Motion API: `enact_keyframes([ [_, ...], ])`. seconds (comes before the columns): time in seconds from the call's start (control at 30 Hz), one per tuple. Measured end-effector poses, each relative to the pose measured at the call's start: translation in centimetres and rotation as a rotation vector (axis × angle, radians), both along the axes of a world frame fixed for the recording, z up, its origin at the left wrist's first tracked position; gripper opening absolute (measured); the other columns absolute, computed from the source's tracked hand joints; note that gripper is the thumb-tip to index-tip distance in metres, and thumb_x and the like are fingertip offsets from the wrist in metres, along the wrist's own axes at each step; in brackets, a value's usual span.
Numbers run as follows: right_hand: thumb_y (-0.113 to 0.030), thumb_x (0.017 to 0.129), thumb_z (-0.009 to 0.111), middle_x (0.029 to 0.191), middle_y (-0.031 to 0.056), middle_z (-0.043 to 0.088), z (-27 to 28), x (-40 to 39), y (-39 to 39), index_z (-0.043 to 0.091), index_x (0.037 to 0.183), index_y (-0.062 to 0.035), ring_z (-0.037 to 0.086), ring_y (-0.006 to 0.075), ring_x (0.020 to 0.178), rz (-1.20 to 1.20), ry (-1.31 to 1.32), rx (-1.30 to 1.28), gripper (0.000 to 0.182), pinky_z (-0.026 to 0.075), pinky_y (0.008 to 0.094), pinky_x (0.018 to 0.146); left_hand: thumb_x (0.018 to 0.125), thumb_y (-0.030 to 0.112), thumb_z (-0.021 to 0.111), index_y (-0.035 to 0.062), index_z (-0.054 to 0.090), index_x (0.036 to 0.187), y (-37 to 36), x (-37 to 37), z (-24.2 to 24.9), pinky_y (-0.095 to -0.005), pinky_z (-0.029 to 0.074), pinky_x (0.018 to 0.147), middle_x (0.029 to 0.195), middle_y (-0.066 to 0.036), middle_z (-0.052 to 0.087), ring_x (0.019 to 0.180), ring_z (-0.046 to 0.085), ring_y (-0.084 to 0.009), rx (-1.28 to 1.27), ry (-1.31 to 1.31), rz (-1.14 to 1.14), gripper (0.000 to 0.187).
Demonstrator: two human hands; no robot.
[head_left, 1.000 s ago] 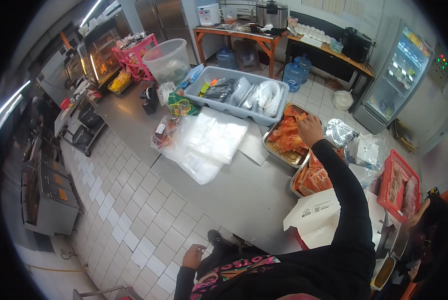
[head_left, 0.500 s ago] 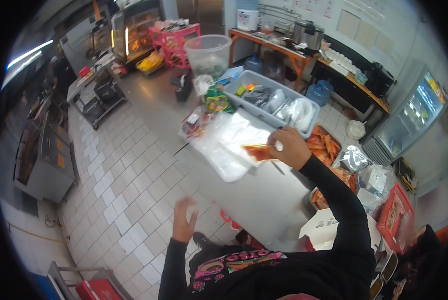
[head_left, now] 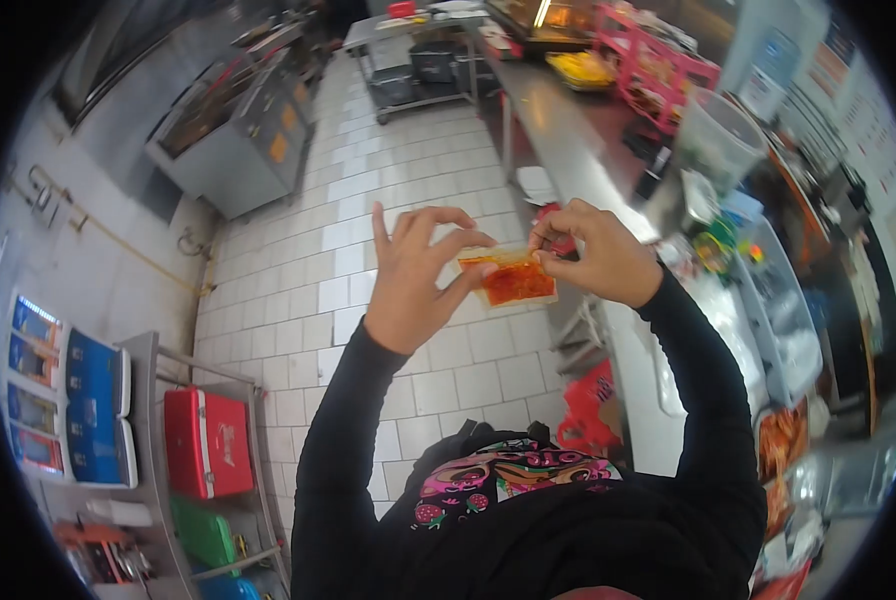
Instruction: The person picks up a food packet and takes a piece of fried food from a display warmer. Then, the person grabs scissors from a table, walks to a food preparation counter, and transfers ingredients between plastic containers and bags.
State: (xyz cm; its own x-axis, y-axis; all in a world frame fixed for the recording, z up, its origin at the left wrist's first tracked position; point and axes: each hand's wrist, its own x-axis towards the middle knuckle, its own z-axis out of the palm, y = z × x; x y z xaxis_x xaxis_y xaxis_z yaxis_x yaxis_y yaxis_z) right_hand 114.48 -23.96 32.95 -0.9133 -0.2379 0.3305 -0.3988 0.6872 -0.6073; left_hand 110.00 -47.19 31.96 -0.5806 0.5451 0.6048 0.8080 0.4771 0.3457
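A small clear packet of red-orange sauce (head_left: 518,283) hangs over the tiled floor in front of my body. My right hand (head_left: 593,250) pinches its upper right edge between thumb and fingertips. At the packet's left side is my left hand (head_left: 420,268), its thumb against the packet's upper left part and its index finger near the top edge, the other fingers spread. Whether the left index finger touches the packet is hard to tell.
A long steel counter (head_left: 633,350) runs along my right, with a grey bin (head_left: 768,330) of bags and a clear tub (head_left: 718,135). A red cooler (head_left: 208,440) sits on a rack at the left. Fryers (head_left: 238,150) stand at the upper left.
The view has turned left, toward the floor. My right hand has carried the packet away from the counter to in front of my body, and my left hand has come up to it.
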Motion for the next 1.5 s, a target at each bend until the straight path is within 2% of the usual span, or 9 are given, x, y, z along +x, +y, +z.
enact_keyframes([
  [0.1, -0.017, 0.075, 0.064, 0.074, 0.0071, 0.06, 0.2, -5.7, -2.8, 0.064, 0.082, -0.0067, 0.055, 0.0208, 0.076, 0.071, -0.016, 0.014, 0.012, 0.045, 0.0327, 0.071, 0.077, 0.017, 0.068, 0.0212, 0.065, 0.09, -1.8, -4.7, -0.8, -0.0598, 0.004, 0.107, 0.091, 0.005, 0.057, 0.096, 0.052, -0.0179, -0.116, -0.01, 0.074, 0.014],
  [0.27, -0.013, 0.075, 0.063, 0.075, 0.0041, 0.061, -2.5, -15.5, -4.1, 0.064, 0.083, -0.0075, 0.053, 0.0231, 0.079, 0.153, 0.173, 0.081, 0.01, 0.043, 0.0335, 0.074, 0.078, 0.011, 0.065, 0.016, 0.06, 0.084, -2.5, -13.1, -2.9, -0.0621, 0.006, 0.108, 0.08, 0.005, 0.055, 0.087, 0.052, -0.0162, -0.107, -0.004, 0.159, 0.01],
  [0.43, -0.003, 0.075, 0.064, 0.082, 0.0014, 0.06, -4.0, -25.2, -3.8, 0.058, 0.11, -0.0098, 0.051, 0.0235, 0.08, 0.086, 0.214, 0.121, 0.036, 0.041, 0.0338, 0.077, 0.076, 0.004, 0.063, 0.0166, 0.058, 0.085, -1.6, -23.0, -6.8, -0.0565, 0.009, 0.108, 0.079, 0.005, 0.053, 0.081, 0.052, -0.0154, 0.071, -0.233, 0.246, 0.016],
  [0.67, -0.009, 0.072, 0.068, 0.08, 0.0023, 0.06, -5.6, -43.4, -4.6, 0.064, 0.093, -0.0083, 0.051, 0.0226, 0.081, 0.389, 0.469, 0.202, 0.021, 0.041, 0.0332, 0.076, 0.078, 0.004, 0.062, 0.0144, 0.057, 0.086, -0.6, -35.1, -9.0, -0.0574, 0.011, 0.107, 0.084, 0.004, 0.055, 0.085, 0.052, -0.0185, 0.136, -0.213, 0.446, 0.013],
  [1.0, -0.018, 0.076, 0.064, 0.078, 0.0015, 0.059, -9.0, -65.4, -15.1, 0.062, 0.084, -0.01, 0.052, 0.0225, 0.083, 0.706, 0.508, 0.048, 0.011, 0.041, 0.0332, 0.082, 0.081, 0.011, 0.063, 0.0105, 0.059, 0.084, -8.5, -50.5, -12.9, -0.0526, 0.018, 0.105, 0.085, 0.001, 0.06, 0.078, 0.051, -0.0185, 0.425, -0.306, 0.764, 0.005],
  [1.03, -0.018, 0.076, 0.064, 0.078, 0.0015, 0.059, -9.2, -67.7, -16.0, 0.062, 0.084, -0.01, 0.052, 0.0225, 0.083, 0.694, 0.51, 0.045, 0.011, 0.041, 0.0332, 0.082, 0.078, 0.01, 0.066, 0.0052, 0.058, 0.083, -9.5, -52.8, -13.7, -0.0352, 0.035, 0.08, 0.081, -0.003, 0.061, 0.076, 0.051, -0.02, 0.383, -0.219, 0.755, 0.011],
  [1.17, -0.019, 0.076, 0.064, 0.078, 0.0021, 0.059, -10.2, -77.0, -18.6, 0.061, 0.081, -0.0107, 0.052, 0.0227, 0.084, 0.666, 0.374, 0.049, 0.011, 0.04, 0.0347, 0.082, 0.076, 0.01, 0.069, 0.0086, 0.058, 0.083, -12.3, -62.3, -14.9, -0.0412, 0.033, 0.09, 0.082, -0.002, 0.06, 0.078, 0.05, -0.0196, 0.266, -0.193, 0.778, 0.013],
  [1.27, -0.022, 0.077, 0.063, 0.078, 0.0031, 0.059, -11.6, -84.5, -19.5, 0.06, 0.079, -0.0106, 0.051, 0.0231, 0.085, 0.597, 0.309, 0.074, 0.012, 0.039, 0.0357, 0.082, 0.075, 0.013, 0.07, 0.0137, 0.06, 0.085, -12.4, -70.6, -14.5, -0.0552, 0.014, 0.107, 0.082, 0.002, 0.058, 0.085, 0.053, -0.018, 0.181, -0.183, 0.795, 0.013],
  [1.5, -0.021, 0.077, 0.062, 0.078, 0.0028, 0.059, -14.3, -99.6, -18.5, 0.06, 0.079, -0.0089, 0.051, 0.0235, 0.086, 0.349, 0.233, 0.056, 0.012, 0.039, 0.0363, 0.082, 0.073, 0.016, 0.072, 0.015, 0.061, 0.084, -11.9, -89.5, -16.2, -0.0608, 0.008, 0.108, 0.081, 0.005, 0.057, 0.089, 0.053, -0.0167, -0.079, -0.1, 0.712, 0.016],
])
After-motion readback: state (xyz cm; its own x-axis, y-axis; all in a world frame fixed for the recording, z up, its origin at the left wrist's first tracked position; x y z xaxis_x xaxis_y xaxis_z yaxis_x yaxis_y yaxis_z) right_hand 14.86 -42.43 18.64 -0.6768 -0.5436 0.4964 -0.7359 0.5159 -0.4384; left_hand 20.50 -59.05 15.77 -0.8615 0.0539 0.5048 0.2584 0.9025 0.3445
